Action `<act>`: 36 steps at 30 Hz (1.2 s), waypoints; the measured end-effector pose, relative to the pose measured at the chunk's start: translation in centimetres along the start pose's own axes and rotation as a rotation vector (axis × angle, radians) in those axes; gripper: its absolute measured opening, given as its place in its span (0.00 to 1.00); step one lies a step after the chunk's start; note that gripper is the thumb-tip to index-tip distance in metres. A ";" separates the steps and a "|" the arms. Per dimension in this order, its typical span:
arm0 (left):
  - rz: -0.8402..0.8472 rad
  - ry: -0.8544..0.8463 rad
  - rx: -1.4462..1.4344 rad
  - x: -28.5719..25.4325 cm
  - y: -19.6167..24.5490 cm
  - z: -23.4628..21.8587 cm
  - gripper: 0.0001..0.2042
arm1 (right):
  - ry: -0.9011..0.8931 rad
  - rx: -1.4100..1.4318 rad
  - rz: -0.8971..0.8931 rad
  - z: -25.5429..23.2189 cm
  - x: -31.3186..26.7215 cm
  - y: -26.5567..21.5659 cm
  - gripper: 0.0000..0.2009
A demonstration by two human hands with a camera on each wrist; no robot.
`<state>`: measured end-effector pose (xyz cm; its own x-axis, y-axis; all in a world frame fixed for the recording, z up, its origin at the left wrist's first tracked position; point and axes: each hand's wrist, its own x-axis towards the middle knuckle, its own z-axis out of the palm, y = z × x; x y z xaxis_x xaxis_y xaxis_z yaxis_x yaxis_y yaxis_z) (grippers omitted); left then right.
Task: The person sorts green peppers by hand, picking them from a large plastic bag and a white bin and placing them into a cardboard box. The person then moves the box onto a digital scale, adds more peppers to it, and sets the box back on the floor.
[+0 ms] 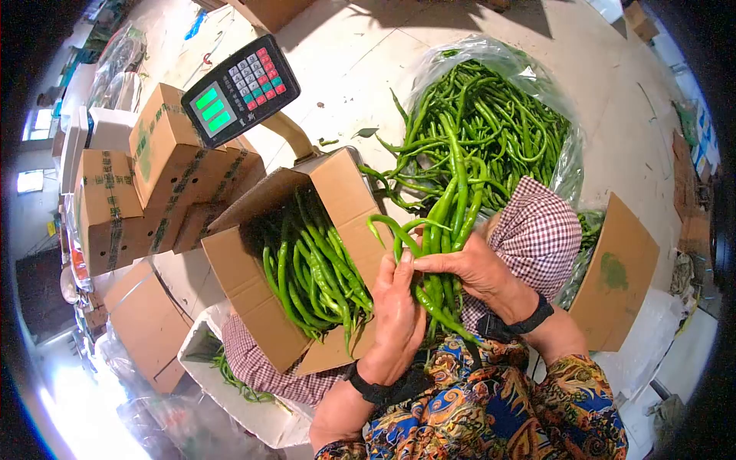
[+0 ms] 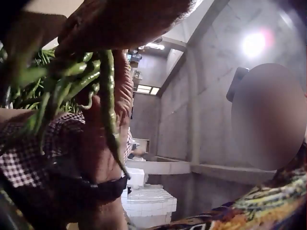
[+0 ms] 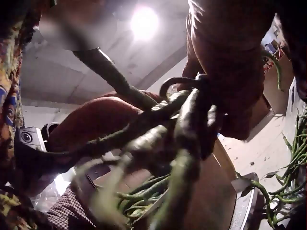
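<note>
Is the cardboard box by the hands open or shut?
Open. The box has its flaps spread outward, and green peppers show inside.

the person wears a boldly printed top (image 1: 491, 410), its swirling, curling shapes in blue, orange, yellow and black. the sleeves (image 1: 586, 391), of the same cloth, end around the elbows. dark red and white checked cloth (image 1: 538, 234) covers both legs. the left hand (image 1: 397, 310) and right hand (image 1: 484, 270) are bare; a black band (image 1: 370, 389) circles each wrist, a dark, blocky piece (image 1: 497, 330) joined to the right one.
</note>
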<state>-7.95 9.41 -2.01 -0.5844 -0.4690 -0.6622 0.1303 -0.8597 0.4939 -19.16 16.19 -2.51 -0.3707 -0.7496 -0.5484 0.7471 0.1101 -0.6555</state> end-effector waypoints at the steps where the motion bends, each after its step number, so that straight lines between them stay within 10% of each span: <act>1: 0.024 0.017 0.001 0.0 -0.3 0.1 0.12 | 0.031 -0.094 -0.065 0.2 0.0 -0.1 0.22; 13: -0.004 0.089 -0.007 -1.2 1.7 0.0 0.11 | 0.013 0.236 0.242 -1.2 -0.3 -1.9 0.25; 36: -0.284 0.024 -0.116 -0.8 3.4 -1.6 0.14 | -0.229 0.281 0.091 -2.6 0.4 0.4 0.16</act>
<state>-5.77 6.53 -0.66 -0.5920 -0.2100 -0.7781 0.0557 -0.9738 0.2205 -20.39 17.65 -4.34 -0.1860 -0.8751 -0.4468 0.9055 0.0239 -0.4237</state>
